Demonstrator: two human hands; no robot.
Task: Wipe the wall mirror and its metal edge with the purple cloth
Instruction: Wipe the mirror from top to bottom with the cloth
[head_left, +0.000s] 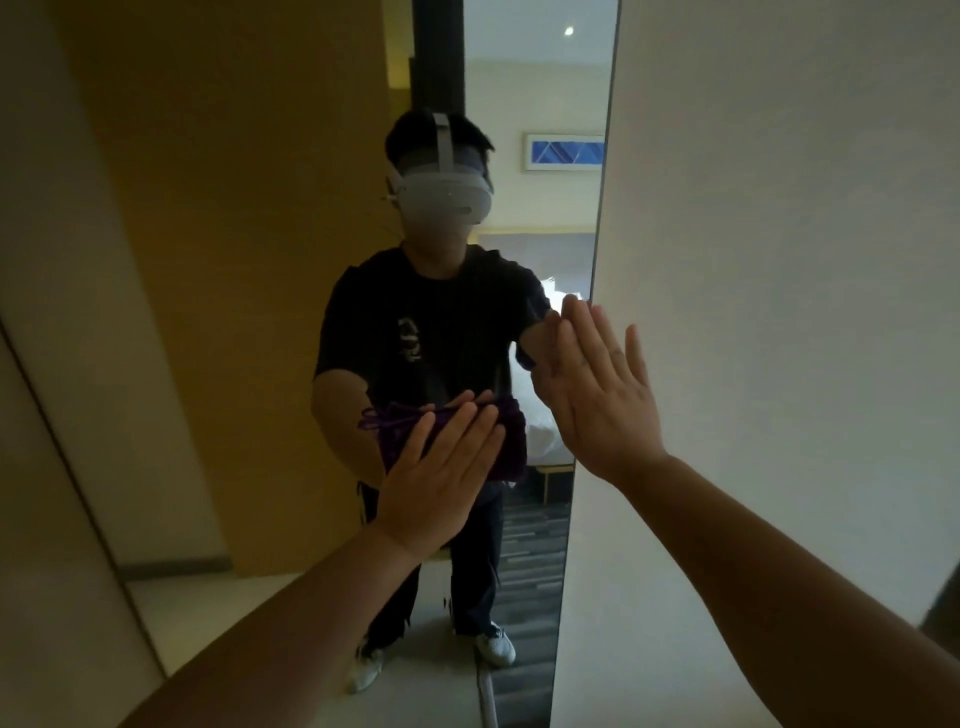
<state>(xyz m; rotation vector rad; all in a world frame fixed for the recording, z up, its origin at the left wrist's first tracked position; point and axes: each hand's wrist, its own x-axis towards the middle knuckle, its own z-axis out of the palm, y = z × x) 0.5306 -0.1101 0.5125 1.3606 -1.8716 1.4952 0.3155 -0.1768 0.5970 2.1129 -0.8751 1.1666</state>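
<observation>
Left hand (441, 475), fingers straight, presses the purple cloth (498, 441) flat against the mirror (260, 208). Right hand (602, 395), fingers straight and empty, touches the glass near the metal edge (597, 260). Risks: bare palm likely smears fingerprints on the glass; unpinched cloth may slide off and drop.

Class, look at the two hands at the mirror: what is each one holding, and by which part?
Neither grips anything. The left hand presses the purple cloth flat against the mirror with straight fingers; the right hand rests open at the mirror's edge.
</observation>
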